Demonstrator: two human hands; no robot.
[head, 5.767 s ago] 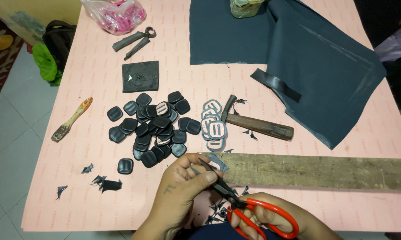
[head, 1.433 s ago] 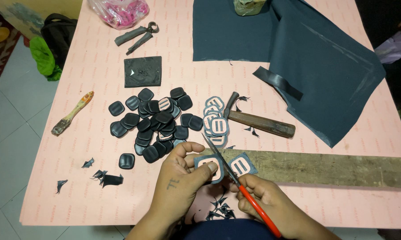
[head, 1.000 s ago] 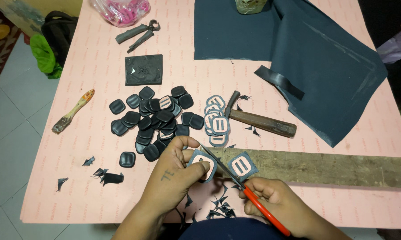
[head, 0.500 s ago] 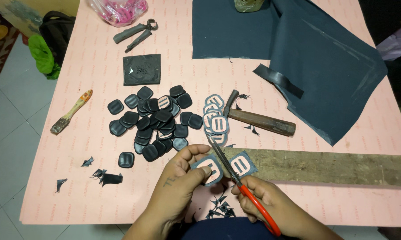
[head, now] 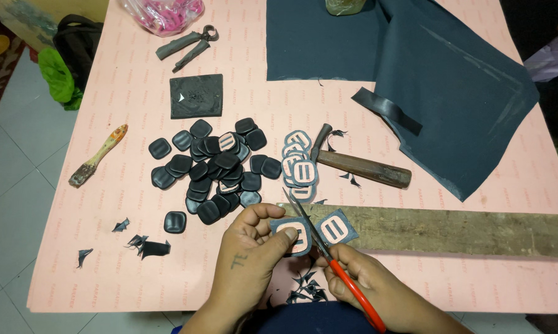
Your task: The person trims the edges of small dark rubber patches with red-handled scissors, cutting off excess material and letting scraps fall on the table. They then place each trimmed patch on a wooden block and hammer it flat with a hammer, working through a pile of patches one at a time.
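My left hand (head: 248,256) pinches a strip of dark fabric carrying two pink buckle shapes (head: 316,231), thumb on the left shape. My right hand (head: 369,291) grips red-handled scissors (head: 328,253); their blades point up and to the left, lying between the two shapes. Both hands hover over the near edge of the pink table (head: 106,260), just in front of a long wooden plank (head: 464,230). Black fabric trimmings (head: 304,287) lie under my hands.
A pile of dark covered buckles (head: 208,173) and a stack of cut pink pieces (head: 297,167) lie beyond my hands. A hammer (head: 359,166), large dark cloth (head: 427,74), black square pad (head: 196,96), brush (head: 98,156), pincers (head: 186,43) and pink plastic bag (head: 167,12) sit farther off.
The scissor blades have worked in between the two pink shapes on the fabric piece, which I earlier held uncut. My hands have stayed near the plank.
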